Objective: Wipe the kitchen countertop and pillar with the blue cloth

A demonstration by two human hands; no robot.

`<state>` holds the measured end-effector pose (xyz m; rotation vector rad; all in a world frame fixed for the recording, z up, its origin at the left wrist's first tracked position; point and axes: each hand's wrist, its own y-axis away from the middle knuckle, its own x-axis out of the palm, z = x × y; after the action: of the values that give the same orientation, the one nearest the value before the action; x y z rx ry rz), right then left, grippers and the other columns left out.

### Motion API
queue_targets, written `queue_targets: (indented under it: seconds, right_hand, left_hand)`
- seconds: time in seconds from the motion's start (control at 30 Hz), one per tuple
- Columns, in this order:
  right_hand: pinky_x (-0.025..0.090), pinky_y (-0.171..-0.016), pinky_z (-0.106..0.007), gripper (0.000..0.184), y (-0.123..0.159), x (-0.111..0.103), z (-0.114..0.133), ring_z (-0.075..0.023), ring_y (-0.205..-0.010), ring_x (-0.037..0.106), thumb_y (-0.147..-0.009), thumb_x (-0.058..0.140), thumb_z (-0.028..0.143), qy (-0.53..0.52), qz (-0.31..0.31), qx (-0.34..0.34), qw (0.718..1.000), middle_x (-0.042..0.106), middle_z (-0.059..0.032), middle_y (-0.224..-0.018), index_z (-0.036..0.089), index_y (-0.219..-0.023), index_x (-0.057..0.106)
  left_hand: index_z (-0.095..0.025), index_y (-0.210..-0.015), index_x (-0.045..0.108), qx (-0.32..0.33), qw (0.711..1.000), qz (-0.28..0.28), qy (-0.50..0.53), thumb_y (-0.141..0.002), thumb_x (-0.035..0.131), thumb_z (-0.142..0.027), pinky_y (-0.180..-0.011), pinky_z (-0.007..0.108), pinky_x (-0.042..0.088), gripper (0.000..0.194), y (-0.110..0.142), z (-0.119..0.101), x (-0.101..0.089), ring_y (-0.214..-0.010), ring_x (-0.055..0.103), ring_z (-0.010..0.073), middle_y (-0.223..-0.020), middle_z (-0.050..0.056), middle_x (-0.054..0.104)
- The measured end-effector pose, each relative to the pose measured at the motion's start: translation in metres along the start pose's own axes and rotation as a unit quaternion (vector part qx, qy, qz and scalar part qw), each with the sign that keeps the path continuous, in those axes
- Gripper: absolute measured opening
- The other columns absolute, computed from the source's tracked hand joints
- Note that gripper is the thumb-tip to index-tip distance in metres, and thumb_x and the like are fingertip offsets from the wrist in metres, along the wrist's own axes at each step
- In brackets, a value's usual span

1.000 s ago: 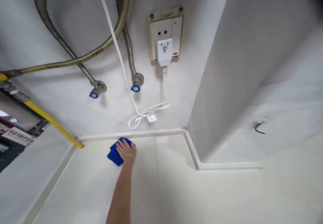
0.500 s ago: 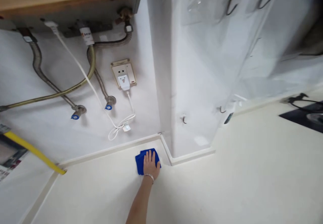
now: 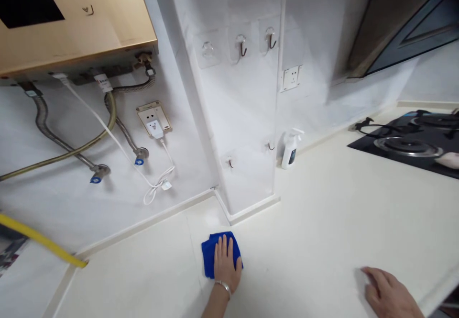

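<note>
Left fingers flat on blue cloth, right fingers half-curled, pillar and spray bottle ahead

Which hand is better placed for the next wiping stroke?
Probably the left hand: it lies flat on the blue cloth, while the right hand is well apart from it, toward the picture's right.

Off-white countertop with stuff on it

There's a blue cloth lying flat, a white spray bottle standing toward the back, and a black cooktop over on the right, well apart from the cloth.
</note>
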<state>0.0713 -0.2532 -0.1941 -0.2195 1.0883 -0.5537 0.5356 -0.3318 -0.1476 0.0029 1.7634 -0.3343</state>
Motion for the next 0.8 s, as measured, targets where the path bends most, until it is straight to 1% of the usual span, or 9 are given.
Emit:
queue_targets:
  seconds: [0.13, 0.23, 0.3, 0.37, 0.43, 0.5, 0.6, 0.67, 0.8]
  right_hand:
    - [0.049, -0.094, -0.051, 0.037, 0.004, 0.002, 0.000, -0.0339, -0.095, 0.063, -0.070, 0.045, 0.032, -0.015, 0.001, 0.000, 1.000, 0.064, -0.0119, -0.101, 0.023, -0.101, 0.061]
    - [0.049, -0.094, -0.050, 0.035, 0.005, 0.002, 0.000, -0.0328, -0.096, 0.063, -0.072, 0.044, 0.031, -0.010, -0.001, -0.007, 1.000, 0.064, -0.0116, -0.102, 0.022, -0.102, 0.061]
    - [0.049, -0.092, -0.047, 0.035, 0.005, 0.001, 0.000, -0.0314, -0.095, 0.064, -0.074, 0.043, 0.032, -0.001, -0.003, -0.011, 1.000, 0.064, -0.0112, -0.102, 0.022, -0.102, 0.061]
    - [0.050, -0.091, -0.045, 0.035, 0.005, -0.001, 0.000, -0.0305, -0.094, 0.064, -0.075, 0.043, 0.032, 0.008, -0.003, -0.011, 1.000, 0.064, -0.0109, -0.103, 0.022, -0.103, 0.061]
    - [0.050, -0.090, -0.045, 0.035, 0.005, -0.001, -0.001, -0.0302, -0.094, 0.064, -0.075, 0.042, 0.032, 0.016, 0.002, -0.009, 1.000, 0.064, -0.0106, -0.104, 0.022, -0.103, 0.061]
    - [0.050, -0.091, -0.045, 0.034, 0.005, -0.002, -0.001, -0.0303, -0.095, 0.063, -0.077, 0.042, 0.032, 0.020, 0.008, -0.007, 1.000, 0.063, -0.0105, -0.104, 0.022, -0.104, 0.060]
    - [0.049, -0.091, -0.045, 0.033, 0.006, -0.003, 0.001, -0.0301, -0.096, 0.063, -0.079, 0.041, 0.032, 0.024, 0.014, -0.001, 1.000, 0.063, -0.0107, -0.105, 0.021, -0.105, 0.058]
    - [0.049, -0.091, -0.045, 0.033, 0.006, -0.004, 0.002, -0.0298, -0.096, 0.063, -0.080, 0.040, 0.032, 0.027, 0.021, 0.001, 0.999, 0.063, -0.0108, -0.104, 0.021, -0.105, 0.058]
    - [0.049, -0.091, -0.045, 0.033, 0.006, -0.005, 0.003, -0.0300, -0.096, 0.062, -0.080, 0.040, 0.031, 0.028, 0.027, 0.009, 0.999, 0.063, -0.0111, -0.105, 0.020, -0.106, 0.057]
  left_hand:
    - [-0.027, -0.154, 0.015, 0.036, 0.998, -0.040, -0.031, -0.092, 0.046, -0.032, -0.120, 0.048, 0.034, 0.070, 0.056, -0.017, 0.000, -0.149, 0.023, 0.0268, -0.162, 0.004, 0.022]
    - [-0.027, -0.154, 0.016, 0.063, 0.996, -0.035, -0.049, -0.089, 0.049, -0.030, -0.118, 0.047, 0.038, 0.074, 0.090, -0.020, -0.003, -0.148, 0.025, 0.0268, -0.162, 0.005, 0.024]
    - [-0.028, -0.154, 0.017, 0.077, 0.995, -0.022, -0.055, -0.089, 0.049, -0.030, -0.118, 0.045, 0.039, 0.073, 0.100, -0.017, -0.007, -0.148, 0.027, 0.0255, -0.161, 0.003, 0.026]
    - [-0.030, -0.154, 0.019, 0.080, 0.995, -0.019, -0.057, -0.091, 0.048, -0.031, -0.118, 0.044, 0.039, 0.069, 0.097, -0.012, -0.010, -0.147, 0.029, 0.0239, -0.160, 0.002, 0.029]
    - [-0.031, -0.153, 0.020, 0.071, 0.996, -0.023, -0.057, -0.093, 0.045, -0.032, -0.118, 0.043, 0.039, 0.065, 0.082, -0.007, -0.012, -0.147, 0.030, 0.0230, -0.160, 0.001, 0.031]
    - [-0.030, -0.152, 0.023, 0.047, 0.997, -0.033, -0.059, -0.094, 0.043, -0.031, -0.117, 0.045, 0.039, 0.061, 0.058, -0.001, -0.011, -0.146, 0.031, 0.0229, -0.159, 0.002, 0.033]
    - [-0.027, -0.150, 0.031, -0.014, 0.997, -0.041, -0.060, -0.096, 0.038, -0.031, -0.118, 0.046, 0.037, 0.055, 0.011, 0.009, -0.008, -0.146, 0.033, 0.0230, -0.157, 0.005, 0.038]
    - [-0.024, -0.148, 0.036, -0.059, 0.996, -0.035, -0.054, -0.097, 0.035, -0.032, -0.119, 0.047, 0.035, 0.052, -0.022, 0.015, -0.007, -0.146, 0.033, 0.0243, -0.156, 0.007, 0.040]
    - [-0.020, -0.148, 0.038, -0.134, 0.990, -0.012, -0.038, -0.097, 0.032, -0.033, -0.121, 0.048, 0.030, 0.053, -0.085, 0.023, -0.009, -0.147, 0.030, 0.0264, -0.157, 0.008, 0.037]
